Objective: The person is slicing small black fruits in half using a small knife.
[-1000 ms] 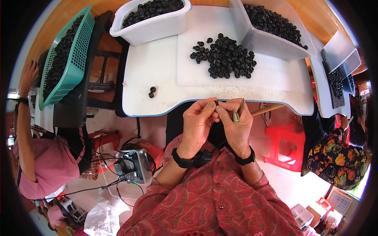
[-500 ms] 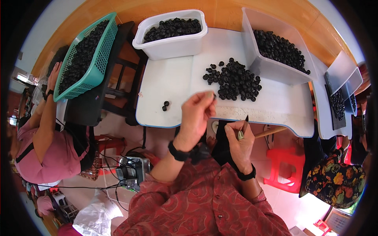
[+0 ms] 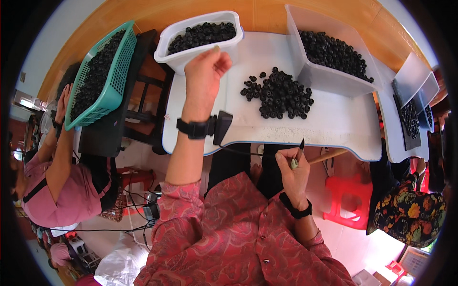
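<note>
My left hand (image 3: 204, 71) is raised at the front wall of a white tub (image 3: 202, 56) filled with small black knobbed parts. Its fingers are curled, and whatever they hold, if anything, is hidden. Just off the table's front edge, my right hand (image 3: 293, 174) grips a small knife (image 3: 300, 150) with its dark pointed blade upward; a pale green bit (image 3: 294, 163) shows between the fingers. Beyond that hand, a loose pile of the same black parts (image 3: 281, 95) lies on the white table (image 3: 329, 124).
A translucent bin (image 3: 329, 81) of black parts stands at the right back. At left, a co-worker's hands (image 3: 62, 102) touch a green basket (image 3: 114, 86) of parts. Another person in a floral top (image 3: 410, 214) sits right, near a red stool (image 3: 348, 200).
My left hand has moved away from the pile, up and left to the white tub. The black part that was at its fingertips no longer shows. My right hand keeps the knife almost in place.
</note>
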Demonstrator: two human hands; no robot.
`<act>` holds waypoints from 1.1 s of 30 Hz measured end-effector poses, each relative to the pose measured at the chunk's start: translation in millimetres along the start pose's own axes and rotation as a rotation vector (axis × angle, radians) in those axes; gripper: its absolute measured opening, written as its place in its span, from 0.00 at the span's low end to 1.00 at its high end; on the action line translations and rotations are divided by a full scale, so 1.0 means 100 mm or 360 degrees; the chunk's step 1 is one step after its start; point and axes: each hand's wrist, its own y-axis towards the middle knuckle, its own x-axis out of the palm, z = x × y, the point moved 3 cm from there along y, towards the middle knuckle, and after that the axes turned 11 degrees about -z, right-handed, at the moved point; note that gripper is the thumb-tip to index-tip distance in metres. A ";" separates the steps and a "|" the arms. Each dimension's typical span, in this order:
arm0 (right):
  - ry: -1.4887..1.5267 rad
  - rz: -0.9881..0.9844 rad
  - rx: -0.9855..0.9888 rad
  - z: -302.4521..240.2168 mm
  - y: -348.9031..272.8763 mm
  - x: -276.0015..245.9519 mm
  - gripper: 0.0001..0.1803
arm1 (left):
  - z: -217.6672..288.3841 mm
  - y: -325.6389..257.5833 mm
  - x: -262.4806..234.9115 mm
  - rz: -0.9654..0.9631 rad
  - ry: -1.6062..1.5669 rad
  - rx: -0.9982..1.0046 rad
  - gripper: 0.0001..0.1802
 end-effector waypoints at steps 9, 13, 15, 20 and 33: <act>-0.0010 -0.0061 0.0088 0.08 0.05 -0.01 0.04 | -0.84 -0.97 0.28 -0.0138 0.1405 -0.0128 0.11; 0.0025 -0.0081 0.0119 0.08 0.06 0.00 0.04 | -0.97 -1.04 0.34 -0.0153 0.1843 0.0106 0.15; 0.0015 -0.0096 0.0108 0.11 0.06 0.00 0.04 | -1.00 -1.06 0.36 -0.0158 0.2001 0.0278 0.17; -0.0072 -0.0063 0.0031 0.12 0.09 -0.01 0.05 | -1.02 -1.04 0.40 -0.0185 0.2098 0.0300 0.16; -0.0112 -0.0064 0.0029 0.14 0.10 -0.01 0.04 | -0.91 -1.17 0.31 -0.0257 0.1400 0.0156 0.14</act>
